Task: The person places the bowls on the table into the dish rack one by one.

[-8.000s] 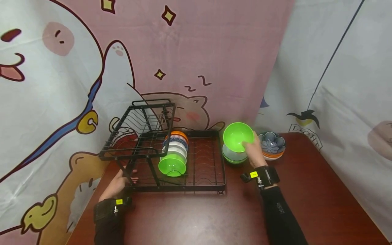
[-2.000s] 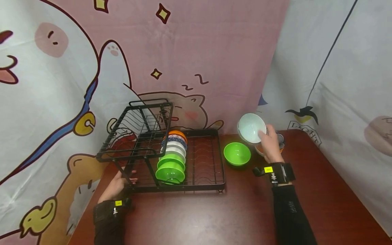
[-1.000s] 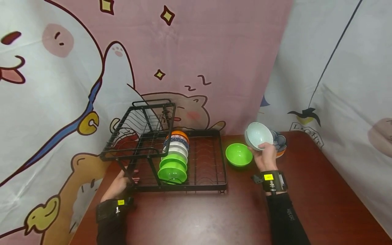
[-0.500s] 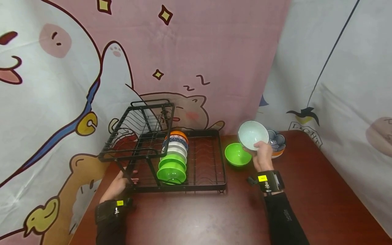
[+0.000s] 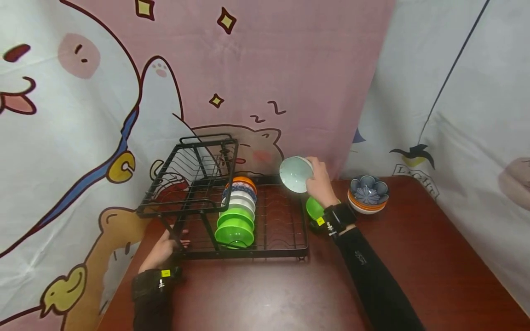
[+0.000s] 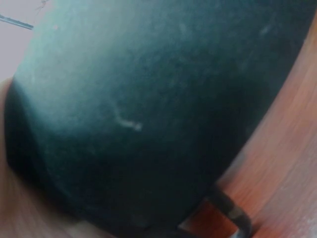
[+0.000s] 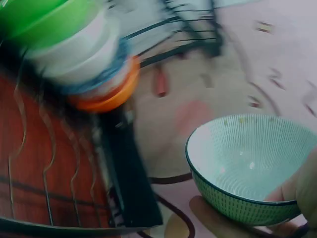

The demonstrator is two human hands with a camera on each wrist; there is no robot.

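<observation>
Pale green, with a fine dark rim, the bowl (image 5: 295, 174) sits in your right hand (image 5: 320, 184): you pinch it with the thumb inside and fingers underneath, tilted, its mouth facing you, held over the one o'clock corner of the dish rack (image 5: 269, 253). Your left hand (image 5: 160, 250) touches the rack at eight o'clock; the frame hides part of it, so I cannot tell whether those fingers grip or merely steady it. With so little of the rim pinched, a knock against the back rail could twist the bowl loose. Swing it too far toward nine o'clock and it may clip the orange bowl (image 5: 242, 180) and jostle the leaning row down to the front green bowl (image 5: 235, 233). A hard push from your left could also shift the rack. Your right wrist strap (image 5: 339, 218) passes close by the loose green bowl (image 5: 313, 209) at three o'clock, so dropping the wrist might bump it. The yellow tag (image 5: 320, 221) and sleeve print (image 5: 359, 257) are too small to read. On the backdrop (image 5: 314, 55), "LIGHT" is lettered around two o'clock, and "zz" at twelve.
</observation>
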